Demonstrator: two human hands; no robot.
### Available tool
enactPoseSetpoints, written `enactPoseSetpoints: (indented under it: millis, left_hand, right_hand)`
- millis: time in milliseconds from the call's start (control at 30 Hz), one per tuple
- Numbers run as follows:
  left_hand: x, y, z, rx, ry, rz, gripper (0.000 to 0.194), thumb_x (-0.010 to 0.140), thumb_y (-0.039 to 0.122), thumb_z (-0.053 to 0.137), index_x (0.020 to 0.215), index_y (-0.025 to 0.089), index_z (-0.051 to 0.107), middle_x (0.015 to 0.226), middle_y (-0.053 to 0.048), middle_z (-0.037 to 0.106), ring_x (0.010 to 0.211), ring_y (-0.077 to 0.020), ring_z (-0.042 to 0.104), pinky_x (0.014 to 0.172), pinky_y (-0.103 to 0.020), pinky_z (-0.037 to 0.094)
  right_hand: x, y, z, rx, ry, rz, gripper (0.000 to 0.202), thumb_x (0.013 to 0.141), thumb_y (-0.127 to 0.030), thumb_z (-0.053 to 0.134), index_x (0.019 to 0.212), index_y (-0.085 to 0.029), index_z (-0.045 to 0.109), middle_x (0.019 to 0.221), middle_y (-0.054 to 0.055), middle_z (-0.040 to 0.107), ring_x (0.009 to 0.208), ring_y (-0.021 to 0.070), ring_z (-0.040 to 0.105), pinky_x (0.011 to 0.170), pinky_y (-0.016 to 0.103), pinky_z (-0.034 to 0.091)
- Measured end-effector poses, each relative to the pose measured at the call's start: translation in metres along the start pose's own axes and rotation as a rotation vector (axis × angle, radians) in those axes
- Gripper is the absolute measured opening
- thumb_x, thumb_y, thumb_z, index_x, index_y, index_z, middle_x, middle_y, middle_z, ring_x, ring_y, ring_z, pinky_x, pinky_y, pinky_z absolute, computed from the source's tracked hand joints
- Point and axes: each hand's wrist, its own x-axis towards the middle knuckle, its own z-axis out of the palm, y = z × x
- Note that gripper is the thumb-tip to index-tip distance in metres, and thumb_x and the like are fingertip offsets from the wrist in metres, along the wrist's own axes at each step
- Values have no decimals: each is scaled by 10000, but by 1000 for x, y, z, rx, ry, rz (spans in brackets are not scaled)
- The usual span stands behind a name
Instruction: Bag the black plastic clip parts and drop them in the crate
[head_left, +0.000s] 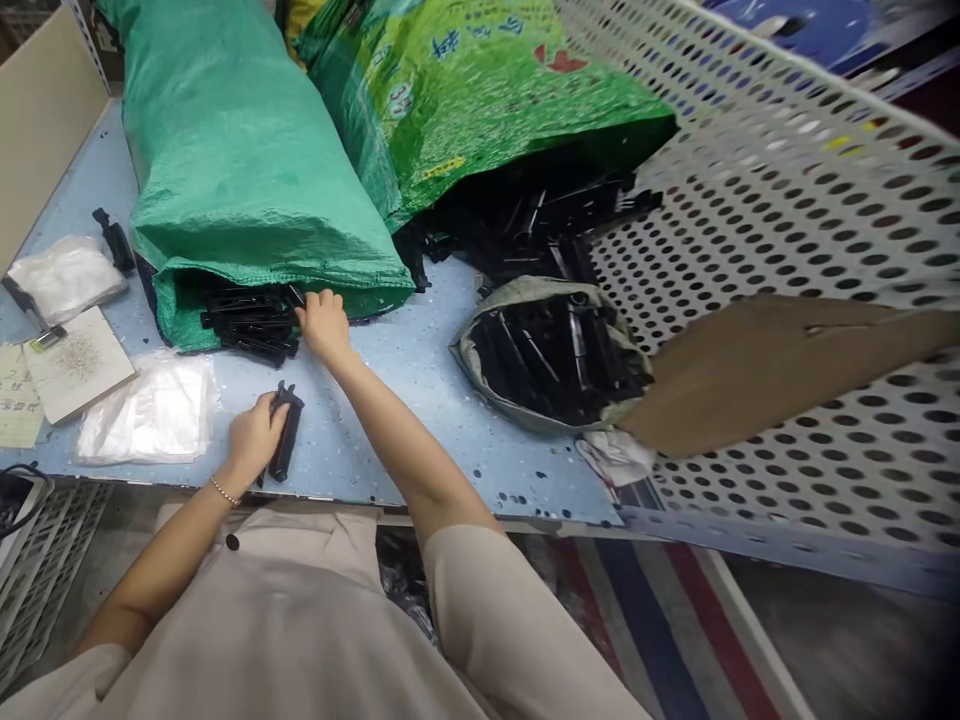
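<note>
My left hand (253, 438) is closed around a long black plastic part (286, 435), perhaps more than one, held upright just above the table's front edge. At the mouth of the teal woven sack (247, 170), my right hand (324, 322) has its fingers closed on the end of another black plastic part (295, 296). Just left of those fingers, a pile of similar black parts (251, 325) spills out of the sack opening. My fingertips partly hide the piece in the right hand.
A green printed sack (480, 110) spills black parts (540, 230) behind a grey cloth bag (480, 385) full of more. Clear plastic bags (150, 410) and a small board (79, 365) lie at left. A perforated metal panel (757, 230) and brown cardboard (735, 380) stand right.
</note>
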Motion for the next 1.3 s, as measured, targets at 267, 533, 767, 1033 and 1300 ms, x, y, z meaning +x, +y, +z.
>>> enactPoseSetpoints:
  millis: [267,533,767,1033,1300]
  left_hand:
    - [12,1,5,55,0,198,345,994,403,469,1215,204,643,1109,-104,667,1053,-248,642,873,-338,499]
    - [17,-9,5,-159,43,253,302,960,325,530,1204,191,647,1121,-113,651,1080,-251,621,966,-403,491]
    - [15,-2,-15,-897,-28,77,444,930,502,559,1260,209,608,1230,-109,635,1110,-219,629,968,-384,508]
    - [-2,40,-43,-1410,-192,-109,575,755,442,789,1232,210,570,811,25,609,604,-79,573,577,-213,494]
    - [-9,28,-41,-1154,-122,-73,482,776,498,744,1114,184,605,725,33,588,534,-69,508,511,-197,432]
  right_hand:
    - [-21,37,4,74,-131,54,392,1030,-406,329,1072,-167,637,1160,155,589,1076,294,527,879,396,427]
    - [2,12,-1,494,-97,269,190,961,-340,522,961,-151,519,1029,122,613,878,182,513,797,311,373]
    - [-92,20,-23,949,-284,291,332,978,-457,299,828,-211,464,642,-11,528,493,102,378,468,224,309]
    - [-174,-13,-45,1053,-322,83,440,948,-604,406,927,-210,600,892,66,649,839,188,603,717,314,487]
    - [-125,-43,-57,1094,-327,-5,608,906,-778,284,679,-233,429,560,-38,402,516,125,380,529,267,355]
